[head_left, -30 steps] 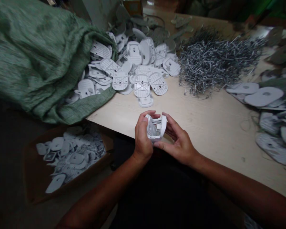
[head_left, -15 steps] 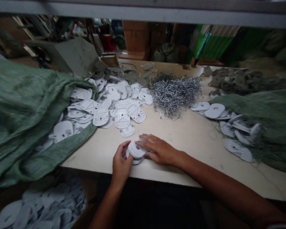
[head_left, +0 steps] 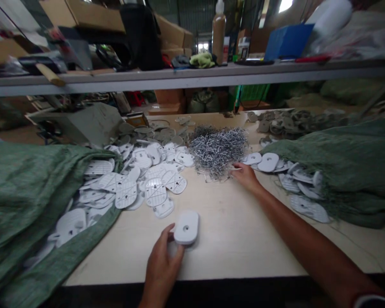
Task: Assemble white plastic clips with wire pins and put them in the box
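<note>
A white rounded plastic case (head_left: pixel 186 227) with a hole in its top lies flat on the beige table (head_left: pixel 237 239) near the front edge. My left hand (head_left: pixel 162 261) grips its near left side, thumb and fingers curled round it. My right hand (head_left: pixel 245 175) is stretched out to the far side, fingers pinched at the right edge of a heap of thin metal pins (head_left: pixel 215 149); what they hold is too small to make out.
White plastic plates (head_left: pixel 137 179) spill from a green sack (head_left: pixel 28 201) on the left. A second green sack (head_left: pixel 349 167) with more white plates (head_left: pixel 295 179) lies at right. A grey shelf (head_left: pixel 192 77) runs overhead at the back, loaded with boxes and a bottle.
Both hands pressed the white case together on the table. My right hand then left it and reached out to the pin heap. The camera tilted up.
</note>
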Motion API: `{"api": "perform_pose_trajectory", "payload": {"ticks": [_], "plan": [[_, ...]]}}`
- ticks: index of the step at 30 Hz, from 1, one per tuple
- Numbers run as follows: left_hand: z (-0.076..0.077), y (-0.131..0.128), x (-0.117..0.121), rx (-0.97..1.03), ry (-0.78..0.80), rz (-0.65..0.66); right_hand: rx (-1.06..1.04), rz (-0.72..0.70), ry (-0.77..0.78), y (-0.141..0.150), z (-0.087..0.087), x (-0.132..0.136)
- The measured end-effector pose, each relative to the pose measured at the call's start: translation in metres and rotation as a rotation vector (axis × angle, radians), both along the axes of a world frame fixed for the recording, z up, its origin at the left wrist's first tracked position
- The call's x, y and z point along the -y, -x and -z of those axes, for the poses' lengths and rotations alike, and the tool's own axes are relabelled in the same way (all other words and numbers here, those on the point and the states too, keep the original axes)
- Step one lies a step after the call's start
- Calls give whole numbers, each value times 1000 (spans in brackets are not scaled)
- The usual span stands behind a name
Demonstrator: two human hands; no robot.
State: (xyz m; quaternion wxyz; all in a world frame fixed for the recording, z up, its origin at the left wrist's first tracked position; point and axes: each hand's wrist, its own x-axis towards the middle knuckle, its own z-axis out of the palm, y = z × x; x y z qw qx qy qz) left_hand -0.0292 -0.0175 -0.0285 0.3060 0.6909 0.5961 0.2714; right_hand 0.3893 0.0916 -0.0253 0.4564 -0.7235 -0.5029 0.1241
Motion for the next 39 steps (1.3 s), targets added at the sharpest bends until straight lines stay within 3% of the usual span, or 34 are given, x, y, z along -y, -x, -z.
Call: {"api": "perform_pose_trajectory", "payload": {"ticks": [3,7,11,16,20,24,28,32,36,39], "plan": [[4,-5,-1,0,0,46,-23,-119,-34,27,2,-6],[10,17,-9,49,22,18,25,-241,-108,60,-3,9],[6,35,-16,141,39,-9,44,-201,-171,36,-19,9],[4,28,-14,184,22,-72,99,-166,-201,4,-20,5],[9,25,-10,148,-14,-89,168,-134,-237,5,-16,8],[12,29,-6,130,-49,-91,183,-167,-286,4,-24,6],[15,30,-1,148,-67,-116,145,-63,-371,9,-32,18],[19,28,1,167,-101,-134,194,-225,-404,16,-31,40],[23,27,1,160,-150,-135,141,-36,-408,10,-29,43],[25,27,2,162,-157,-120,160,-140,-356,6,-26,36]]}}
